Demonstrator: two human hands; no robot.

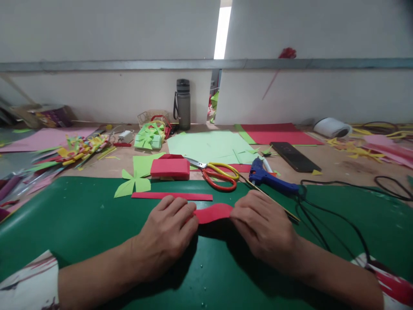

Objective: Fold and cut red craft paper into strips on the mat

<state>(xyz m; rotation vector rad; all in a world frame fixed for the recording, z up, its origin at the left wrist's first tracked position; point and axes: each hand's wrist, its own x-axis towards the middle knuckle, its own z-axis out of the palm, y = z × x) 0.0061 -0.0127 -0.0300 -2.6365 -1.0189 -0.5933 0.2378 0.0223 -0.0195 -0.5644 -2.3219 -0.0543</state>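
Observation:
A curved strip of red paper (pixel 214 213) stretches between my two hands, just above the green mat (pixel 97 232). Its left end is pinched by my left hand (pixel 171 224), fingers closed. My right hand (pixel 263 224) grips the other end the same way. Both tips of the strip are hidden in the fingers. Beyond my hands a flat, narrow red strip (pixel 171 196) lies on the mat. Behind it sit a red paper block (pixel 170 168) and a light green paper cutout with petals (pixel 134 183). Scissors (pixel 222 174) with red and yellow handles lie to the right of the block.
A blue glue gun (pixel 271 178) with a black cable lies behind my right hand, near a thin stick (pixel 277 202). Farther back are a phone (pixel 294 156), green sheets (pixel 209 144), red sheets (pixel 280 133), and a grey bottle (pixel 183 105). Paper flowers (pixel 85 148) lie left.

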